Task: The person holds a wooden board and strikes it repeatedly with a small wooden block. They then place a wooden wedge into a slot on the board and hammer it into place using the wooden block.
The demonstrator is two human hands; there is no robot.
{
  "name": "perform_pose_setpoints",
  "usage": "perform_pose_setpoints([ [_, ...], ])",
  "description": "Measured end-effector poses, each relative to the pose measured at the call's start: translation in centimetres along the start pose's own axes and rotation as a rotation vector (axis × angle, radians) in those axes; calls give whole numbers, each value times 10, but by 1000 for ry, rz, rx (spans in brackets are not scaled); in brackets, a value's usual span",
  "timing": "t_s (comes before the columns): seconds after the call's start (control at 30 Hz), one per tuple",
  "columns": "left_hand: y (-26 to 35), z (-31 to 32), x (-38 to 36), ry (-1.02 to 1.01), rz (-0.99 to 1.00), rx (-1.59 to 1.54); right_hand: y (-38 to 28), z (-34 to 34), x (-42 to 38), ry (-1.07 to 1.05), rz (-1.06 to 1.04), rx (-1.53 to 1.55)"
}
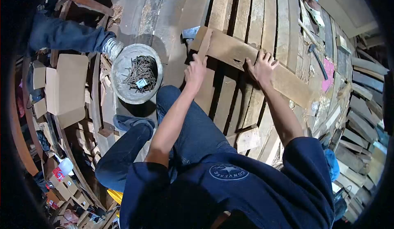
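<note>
My left hand is closed round the lower end of a short wooden piece, which lies across the left end of a long flat board. On that board's near edge rests my right hand, its fingers spread over the wood. A metal hammer head shows beside the board's left end. Left of my left hand stands a round grey basin with many nails and a small light-blue packet inside.
Slatted planks with dark gaps lie under the board. A hammer lies at the right, by a pink sheet. Other people's feet show at upper left and upper right. An open cardboard box stands left.
</note>
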State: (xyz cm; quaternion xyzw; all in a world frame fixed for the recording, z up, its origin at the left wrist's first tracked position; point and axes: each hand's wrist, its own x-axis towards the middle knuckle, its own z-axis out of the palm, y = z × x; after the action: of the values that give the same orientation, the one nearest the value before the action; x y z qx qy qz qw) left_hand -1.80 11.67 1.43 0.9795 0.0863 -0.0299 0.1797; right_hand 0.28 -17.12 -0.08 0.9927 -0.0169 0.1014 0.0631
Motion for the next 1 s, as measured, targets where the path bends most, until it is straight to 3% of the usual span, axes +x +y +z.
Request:
perform_pose_setpoints([
  [0.33, -6, 0, -47, -99, -13, -32, -1, -4, 1, -93, 48, -16],
  [0.6, 14, 1, 43, 61, 95, 103, -2, -4, -2, -110, 37, -28],
  [0.83, -26, -8, -20, -82, -11, -9, -2, -9, 0, -142, 67, 1],
  [1.0, -24, -5, -17, -59, -2, -21, -5, -21, 5, -267, 110, 18],
])
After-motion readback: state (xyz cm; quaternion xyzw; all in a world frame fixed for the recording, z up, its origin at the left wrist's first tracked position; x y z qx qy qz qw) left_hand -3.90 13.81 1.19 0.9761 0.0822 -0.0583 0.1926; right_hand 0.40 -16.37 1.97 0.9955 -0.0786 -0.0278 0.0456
